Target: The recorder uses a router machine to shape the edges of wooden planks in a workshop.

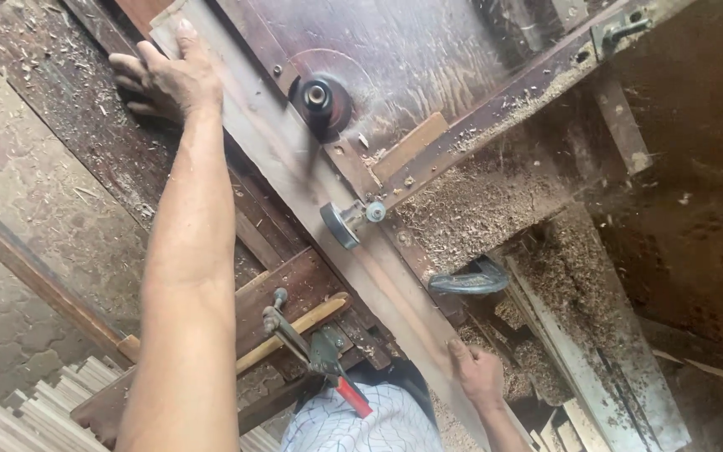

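Observation:
A long, pale wooden board (294, 167) runs diagonally across a dark, worn machine table (412, 59). My left hand (165, 79) reaches far out and presses on the board's far end, its fingers curled over the left edge. My right hand (476, 372) grips the board's near end by its right edge. About midway, a dark round cutter head (321, 99), blurred by spinning, sits against the board's right side. Closer to me a small grey guide wheel (346, 222) also touches that side.
A clamp with a red handle (328, 356) holds a wooden stick on the bench's left rail. Sawdust (479, 201) is heaped to the right of the board. Thin pale wood strips (18, 414) are stacked at lower left. A dark metal piece (469, 280) lies beside the sawdust.

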